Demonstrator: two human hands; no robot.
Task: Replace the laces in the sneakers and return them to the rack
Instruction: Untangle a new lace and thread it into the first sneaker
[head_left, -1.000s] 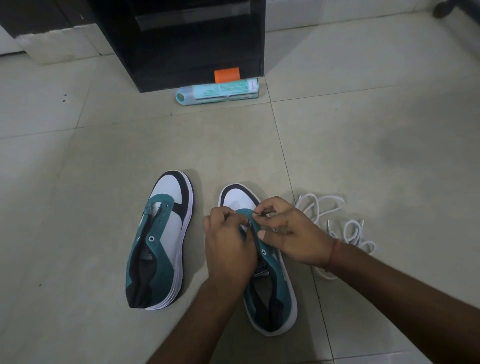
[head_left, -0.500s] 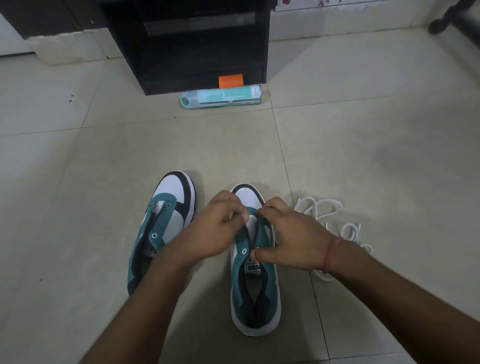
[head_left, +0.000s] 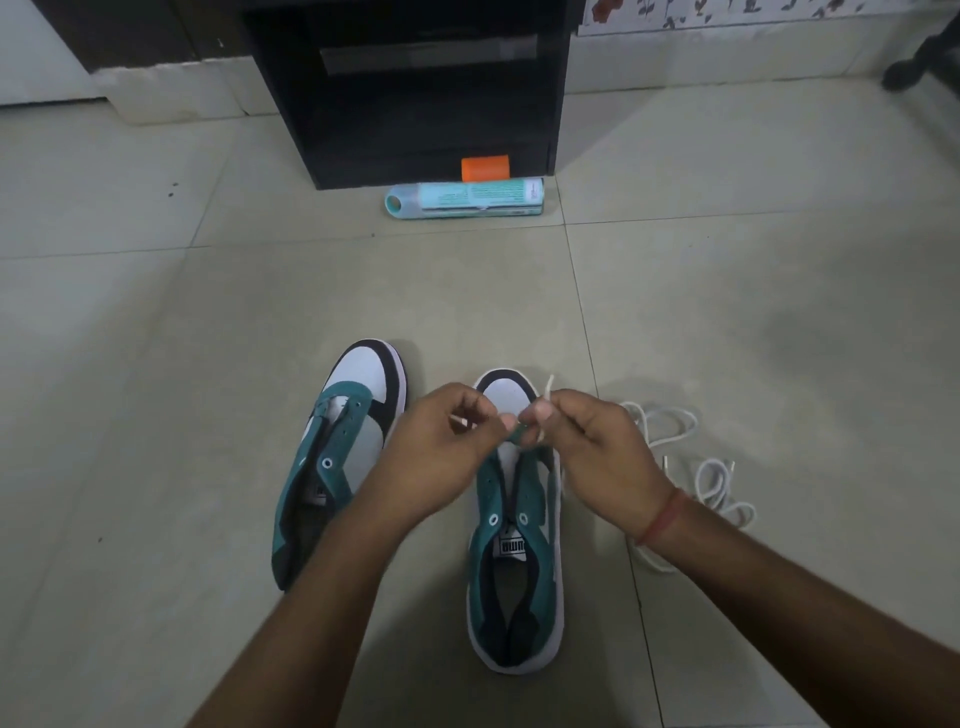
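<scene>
Two teal, white and black sneakers lie on the tiled floor with their toes pointing away from me. The left sneaker (head_left: 337, 457) has no lace and leans on its side. Over the toe end of the right sneaker (head_left: 517, 551), my left hand (head_left: 441, 452) pinches one end of a white lace, and my right hand (head_left: 587, 447) pinches the other end (head_left: 548, 387), which sticks up above the thumb. The lace runs down beside the shoe. More white lace (head_left: 675, 447) lies coiled on the floor to the right.
A black rack or cabinet (head_left: 415, 93) stands at the back. In front of it lie a teal tube (head_left: 465, 197) and a small orange block (head_left: 484, 167). A dark object (head_left: 919, 62) sits at the far right. Pale floor tiles surround the shoes.
Both hands have lifted off the right sneaker's eyelets and now hold the lace ends up over its toe. The view has shifted slightly.
</scene>
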